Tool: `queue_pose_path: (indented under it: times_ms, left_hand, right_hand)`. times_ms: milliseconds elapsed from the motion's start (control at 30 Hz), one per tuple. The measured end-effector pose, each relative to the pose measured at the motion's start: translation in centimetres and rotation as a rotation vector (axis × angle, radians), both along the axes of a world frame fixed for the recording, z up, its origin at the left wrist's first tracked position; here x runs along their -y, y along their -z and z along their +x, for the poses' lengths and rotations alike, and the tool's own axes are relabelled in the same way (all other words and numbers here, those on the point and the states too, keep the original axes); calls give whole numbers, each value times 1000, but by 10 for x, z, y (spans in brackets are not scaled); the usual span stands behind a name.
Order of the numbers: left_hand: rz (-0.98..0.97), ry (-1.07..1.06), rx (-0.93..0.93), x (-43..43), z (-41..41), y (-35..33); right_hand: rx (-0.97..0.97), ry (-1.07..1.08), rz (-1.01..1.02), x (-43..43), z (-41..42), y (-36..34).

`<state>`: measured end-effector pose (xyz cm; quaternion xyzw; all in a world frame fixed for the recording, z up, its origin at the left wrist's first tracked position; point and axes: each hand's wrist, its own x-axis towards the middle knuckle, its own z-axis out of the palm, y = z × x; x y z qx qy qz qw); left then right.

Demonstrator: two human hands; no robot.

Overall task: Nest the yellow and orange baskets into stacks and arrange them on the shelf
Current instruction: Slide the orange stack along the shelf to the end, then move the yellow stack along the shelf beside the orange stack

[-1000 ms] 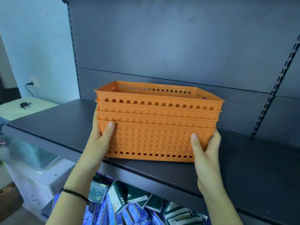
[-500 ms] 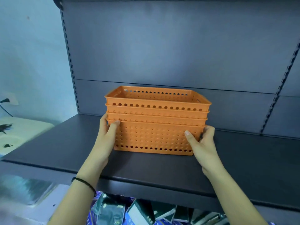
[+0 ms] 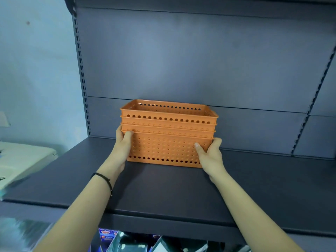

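Observation:
A stack of several nested orange perforated baskets (image 3: 168, 140) stands upright on the dark grey shelf (image 3: 163, 188), near the back panel. My left hand (image 3: 122, 144) grips the stack's left end, thumb on the front wall. My right hand (image 3: 209, 153) clasps the right end near the bottom corner, thumb on the front. A black band circles my left wrist. No yellow baskets are in view.
The shelf's back panel (image 3: 200, 60) rises behind the stack, with slotted uprights at left (image 3: 81, 73) and right (image 3: 312, 99). Bare shelf surface extends right and left of the stack. A white unit (image 3: 21, 160) stands at the left. Packaged goods (image 3: 138, 242) fill the level below.
Both hands have pushed the orange stack from the shelf's front edge back toward the rear panel. My arms are stretched further forward.

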<state>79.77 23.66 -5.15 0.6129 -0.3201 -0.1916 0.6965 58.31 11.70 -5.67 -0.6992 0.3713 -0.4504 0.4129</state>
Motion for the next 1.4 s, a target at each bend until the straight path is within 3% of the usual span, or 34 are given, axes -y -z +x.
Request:
queue_pose_path:
  times_ms: [300, 567, 633, 733, 867, 933, 1000, 1200, 1400]
  left_hand:
    - [23, -23, 8, 2, 11, 4]
    - [-34, -384, -65, -7, -35, 17]
    - [-19, -422, 24, -4, -61, 18]
    - [113, -229, 266, 11, -116, 18]
    - [407, 93, 828, 43, -213, 22]
    - [479, 83, 1146, 61, -265, 30]
    - [471, 51, 1330, 75, -316, 36]
    - [349, 102, 1530, 102, -448, 51]
    - [342, 205, 1455, 124, -539, 61]
  right_hand:
    - [-102, 95, -53, 1, 11, 8]
    - [-93, -25, 52, 6, -38, 18]
    - [-159, -28, 0, 10, -72, 26]
    - [-285, -1, -104, 21, -136, 30]
    - [-621, 155, -315, 37, -236, 33]
    - [-826, 229, -449, 40, -289, 35]
    - [-929, 285, -525, 40, -343, 38]
    - [-1005, 454, -531, 32, -502, 54]
    - [-1014, 503, -431, 35, -608, 56]
